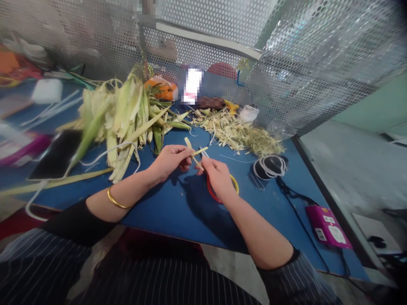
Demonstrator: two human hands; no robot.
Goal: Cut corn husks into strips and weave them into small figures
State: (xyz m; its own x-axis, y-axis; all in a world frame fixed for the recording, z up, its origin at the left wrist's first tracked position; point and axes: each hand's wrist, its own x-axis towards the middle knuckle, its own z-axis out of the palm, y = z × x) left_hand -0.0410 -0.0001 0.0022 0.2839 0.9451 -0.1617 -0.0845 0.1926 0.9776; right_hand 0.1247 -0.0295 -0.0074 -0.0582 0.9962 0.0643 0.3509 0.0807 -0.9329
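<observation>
Leaf strip (199,151): fibrous, matt | scissors handles (209,186): smooth plastic | bangle (111,199): glossy metal | tabletop (152,220): smooth, matt

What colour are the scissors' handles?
The scissors' handles are red and yellow, best in the head view.

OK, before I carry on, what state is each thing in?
Left hand: closed, pinching the husk strip
Right hand: closed on the scissors
Husk strip: folded or crossed, cannot tell which
Scissors: blades partly hidden, open or shut unclear
Husk bundle: heaped, loose
Shavings: loose pile
White cord: coiled
Flat black device: lying, screen dark
</observation>
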